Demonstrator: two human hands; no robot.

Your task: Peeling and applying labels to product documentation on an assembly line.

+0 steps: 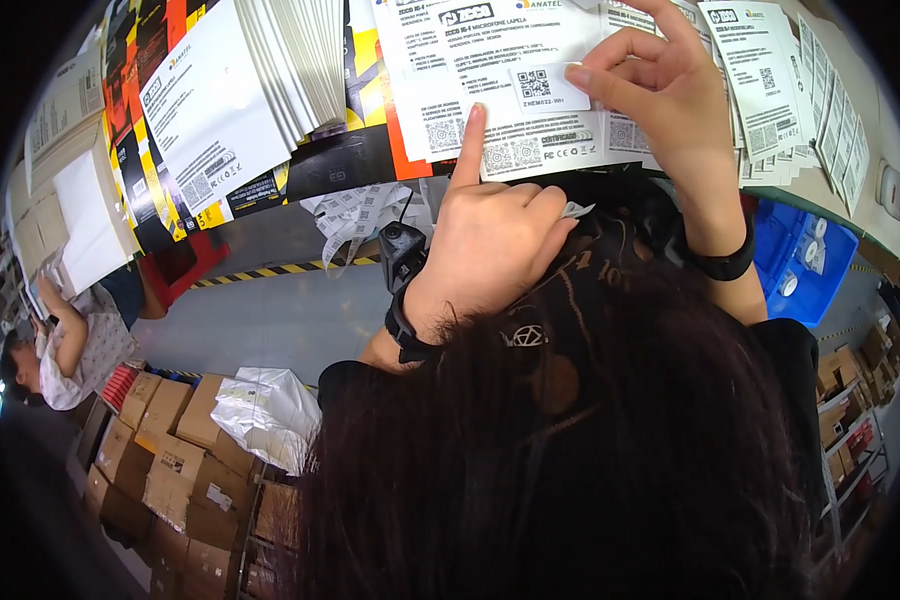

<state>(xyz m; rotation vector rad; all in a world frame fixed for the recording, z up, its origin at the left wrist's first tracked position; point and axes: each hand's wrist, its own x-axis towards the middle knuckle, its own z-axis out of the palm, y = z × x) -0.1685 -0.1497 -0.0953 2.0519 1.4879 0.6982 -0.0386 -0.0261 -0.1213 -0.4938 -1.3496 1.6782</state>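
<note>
So I'm watching someone deal with a printed white sheet at the near edge of the work surface, overlapping another of the same kind on its left. It looks crisp and flat: black text in small blocks, a bold dark heading up top, 2 square codes side by side near the bottom left, and a row of little marks beside them.

A small white label sits over its middle, with 1 square code and a short printed line. The right hand has its thumb tip at the label's right edge, index finger bent in close. Can't tell if they're pinching it.

The left hand has 1 finger straight out, tip touching the paper near its left edge, the other fingers curled. A pale scrap pokes out beside them; can't tell if it's gripped. More printed sheets lie off right.
</note>
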